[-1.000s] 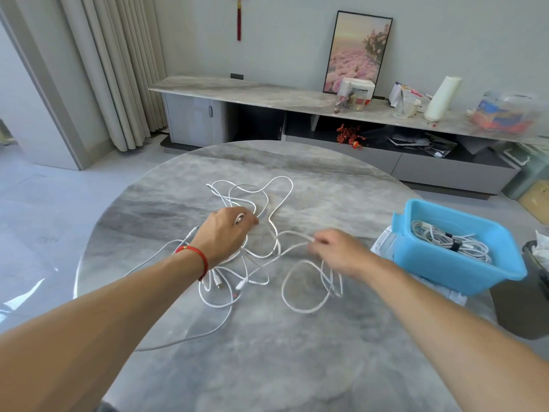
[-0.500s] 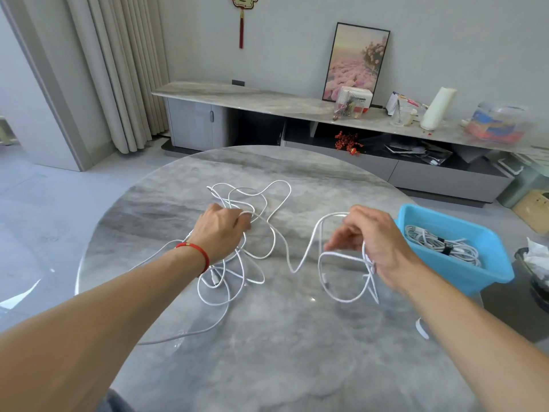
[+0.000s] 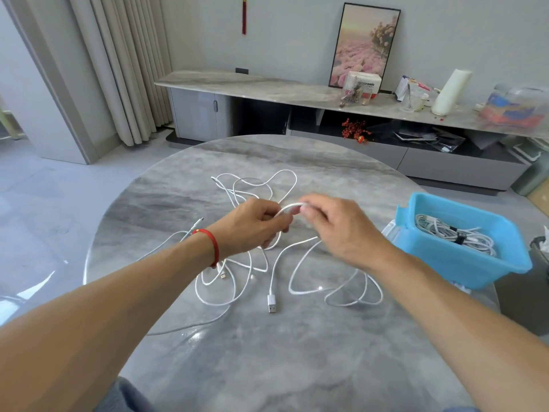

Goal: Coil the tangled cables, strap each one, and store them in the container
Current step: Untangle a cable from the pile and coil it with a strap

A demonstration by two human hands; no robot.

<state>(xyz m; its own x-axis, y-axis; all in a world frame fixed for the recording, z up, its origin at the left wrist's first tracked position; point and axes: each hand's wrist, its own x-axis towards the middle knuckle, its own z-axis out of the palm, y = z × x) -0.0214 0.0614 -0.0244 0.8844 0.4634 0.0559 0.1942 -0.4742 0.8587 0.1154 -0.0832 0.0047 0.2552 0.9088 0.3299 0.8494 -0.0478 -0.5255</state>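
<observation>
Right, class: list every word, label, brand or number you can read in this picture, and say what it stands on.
"...onic": black print on the white box on the sideboard; only the end reads surely, the start is blocked.
Packets beside the white roll: print too blurred to read.
Clear tub at the far right: colours only, no legible text.
Nothing readable on the blue container or the cables.

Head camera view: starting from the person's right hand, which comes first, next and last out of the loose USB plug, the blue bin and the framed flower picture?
From the right hand:
1. USB plug, lying on the table just below the hand, towards the person.
2. Blue bin, at the table's right edge, coiled cables inside.
3. Framed flower picture, leaning on the far wall above the sideboard.
</observation>
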